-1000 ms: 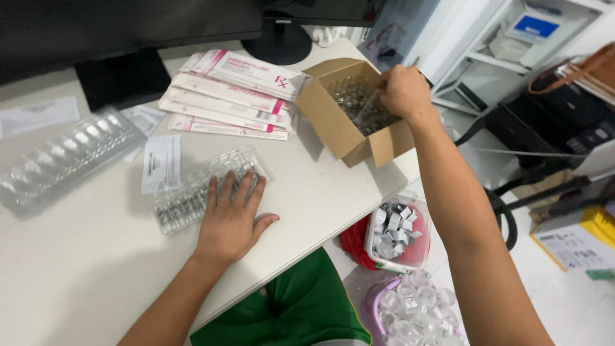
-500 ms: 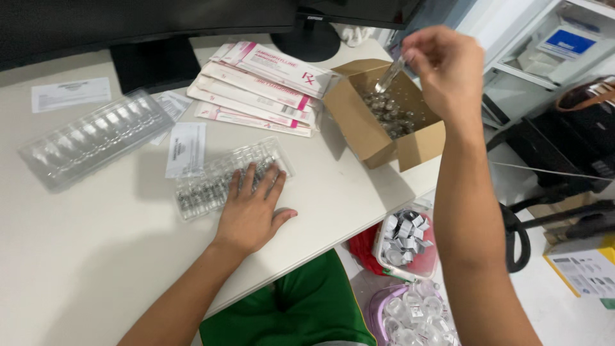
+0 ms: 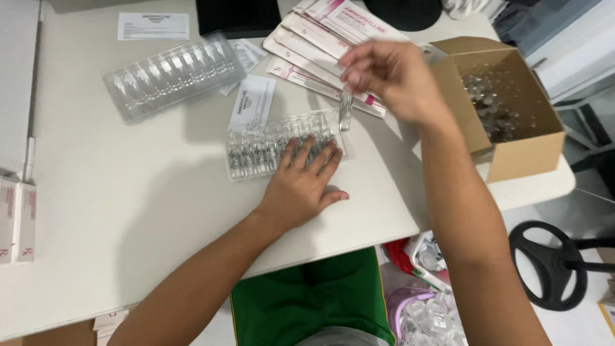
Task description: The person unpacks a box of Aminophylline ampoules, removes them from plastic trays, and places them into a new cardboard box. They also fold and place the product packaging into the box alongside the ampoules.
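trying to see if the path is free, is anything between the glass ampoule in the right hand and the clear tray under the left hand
Nothing visible. The right hand holds the glass ampoule upright just above the right end of the clear tray. The left hand lies flat on the tray's near right part, beside the ampoule's path, not under it.

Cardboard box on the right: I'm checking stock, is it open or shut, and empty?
Open, not empty: the cardboard box has its flaps up, and small glass vials cover its bottom.

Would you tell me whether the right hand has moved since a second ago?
Yes. The right hand has left the cardboard box and now holds a glass ampoule over the clear tray that the left hand steadies.
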